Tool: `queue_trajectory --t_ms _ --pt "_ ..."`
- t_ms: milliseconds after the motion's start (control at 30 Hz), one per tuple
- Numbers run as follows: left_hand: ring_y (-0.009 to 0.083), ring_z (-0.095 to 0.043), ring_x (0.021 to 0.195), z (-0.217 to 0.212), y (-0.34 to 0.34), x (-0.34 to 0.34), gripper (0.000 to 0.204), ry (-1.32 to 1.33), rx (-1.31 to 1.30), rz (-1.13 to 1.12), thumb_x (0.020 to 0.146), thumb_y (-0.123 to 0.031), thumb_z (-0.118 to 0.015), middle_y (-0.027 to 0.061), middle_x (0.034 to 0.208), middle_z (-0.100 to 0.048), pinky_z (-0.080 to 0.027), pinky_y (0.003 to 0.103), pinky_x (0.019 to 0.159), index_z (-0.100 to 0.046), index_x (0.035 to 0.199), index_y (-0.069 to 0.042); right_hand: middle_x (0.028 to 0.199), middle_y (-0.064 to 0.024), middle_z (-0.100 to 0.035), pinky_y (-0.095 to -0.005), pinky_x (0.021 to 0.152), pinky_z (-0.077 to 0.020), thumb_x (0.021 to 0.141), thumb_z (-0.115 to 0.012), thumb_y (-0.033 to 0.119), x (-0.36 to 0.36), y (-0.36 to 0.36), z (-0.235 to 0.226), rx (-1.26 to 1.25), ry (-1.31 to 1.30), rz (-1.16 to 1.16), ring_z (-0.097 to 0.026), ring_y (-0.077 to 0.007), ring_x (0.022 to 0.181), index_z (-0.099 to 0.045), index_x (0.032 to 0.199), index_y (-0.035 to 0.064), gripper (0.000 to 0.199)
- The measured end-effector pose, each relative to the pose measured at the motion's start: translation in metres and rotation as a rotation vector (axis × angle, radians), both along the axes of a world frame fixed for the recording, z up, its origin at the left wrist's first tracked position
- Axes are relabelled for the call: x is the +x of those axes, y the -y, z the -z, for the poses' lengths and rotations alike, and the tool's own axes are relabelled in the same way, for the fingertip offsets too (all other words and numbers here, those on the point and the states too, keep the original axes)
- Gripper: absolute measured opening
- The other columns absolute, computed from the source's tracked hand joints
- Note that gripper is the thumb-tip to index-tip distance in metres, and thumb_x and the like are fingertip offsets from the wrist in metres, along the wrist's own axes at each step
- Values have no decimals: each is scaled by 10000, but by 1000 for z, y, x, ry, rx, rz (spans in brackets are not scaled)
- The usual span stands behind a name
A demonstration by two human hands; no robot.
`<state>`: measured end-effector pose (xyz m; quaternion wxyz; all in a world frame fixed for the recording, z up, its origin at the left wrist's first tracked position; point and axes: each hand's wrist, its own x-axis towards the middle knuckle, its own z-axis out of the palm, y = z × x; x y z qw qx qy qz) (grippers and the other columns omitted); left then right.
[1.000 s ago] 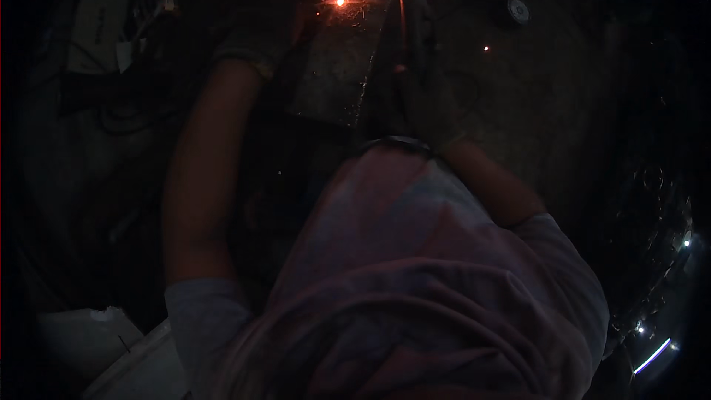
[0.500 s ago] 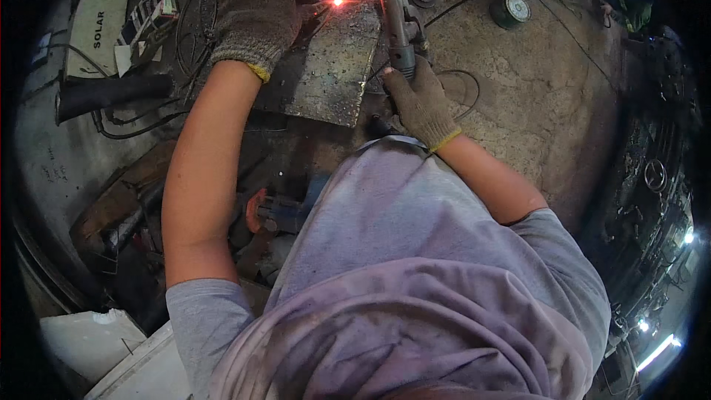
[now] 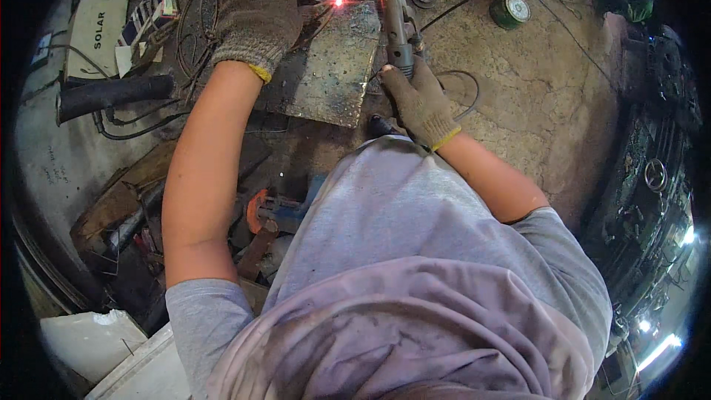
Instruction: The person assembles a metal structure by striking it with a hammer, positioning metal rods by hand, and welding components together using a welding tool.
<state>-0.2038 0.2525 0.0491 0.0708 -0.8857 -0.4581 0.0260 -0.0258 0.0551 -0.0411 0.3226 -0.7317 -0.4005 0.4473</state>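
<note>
Right gloved hand (image 3: 418, 100) clamped on grey welding electrode holder (image 3: 396, 26); left gloved hand (image 3: 259, 15) flat, fingers apparently together, beside rusty steel plate (image 3: 333, 74).

Left of steel plate (image 3: 333, 74): tangled cables (image 3: 196, 0), black pipe (image 3: 111, 94) crowd approach.
Right of plate: bare concrete floor (image 3: 533, 96), open passage; loose loop of cable only.
Below plate: clamp, scrap block access.
</note>
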Motion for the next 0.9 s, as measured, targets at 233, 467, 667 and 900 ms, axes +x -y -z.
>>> queue_trajectory --t_ms 233,467,667,900 --pt "376 -567 1320 -3 2 2 723 12 22 31 849 -582 -733 181 1410 -619 -448 501 1117 -606 1408 -142 1197 -310 -670 -513 980 -484 953 -641 490 3 0 -11 56 257 -26 -640 -484 1150 -556 1358 -14 652" --pt "375 -572 1308 5 -3 -4 684 -17 68 47 849 -535 -756 179 1387 -634 -449 501 1112 -608 1412 -175 1168 -322 -672 -498 990 -482 959 -642 449 28 -11 -19 -95 -200 -13 -638 -475 1155 -600 1311 -14 583" --pt "382 -624 1230 -8 7 3 678 -20 57 15 832 -529 -786 192 1309 -667 -508 519 1027 -623 1389 -177 1117 -306 -683 -512 946 -501 961 -638 445 19 -6 -28 73 155 -22 -654 -459 1121 -627 1274 4 540" --pt "384 -653 1180 12 -13 -10 728 -110 41 -13 832 -595 -770 190 1281 -678 -535 539 974 -616 1390 -155 1107 -286 -696 -535 898 -520 952 -649 426 26 -7 -32 94 168 36 -663 -471 1088 -606 1275 14 526"
